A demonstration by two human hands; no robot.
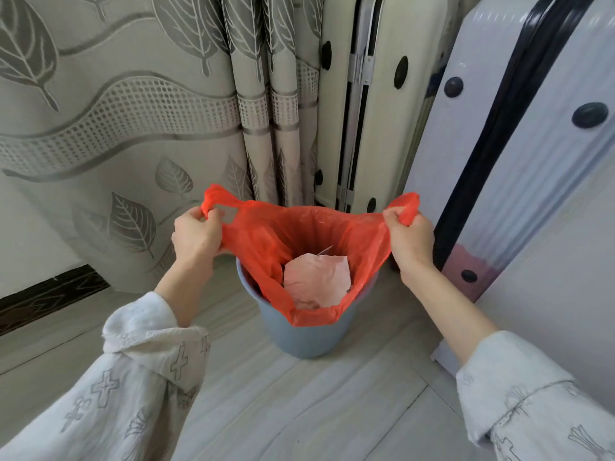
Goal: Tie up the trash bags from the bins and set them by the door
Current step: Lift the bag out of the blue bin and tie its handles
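Orange-red plastic, thin and crinkled, makes up the single trash bag (309, 234), which sits in one blue-grey bin (301, 334) on the pale floor (299, 410), its near edge draped over the bin's rim. The left hand (196, 236) grips the bag's left handle loop, fingers curled round the bunched plastic; the right hand (411, 242) grips the right handle the same way, and the bag's mouth is stretched wide between them above the bin. Inside lies one crumpled pale pink sheet (316, 282). Behind the bin hangs a leaf-patterned grey curtain (133, 111). Two hard suitcases stand at the right: a cream suitcase (389, 111) and a white suitcase (519, 144) with black trim. No readable writing shows on anything.
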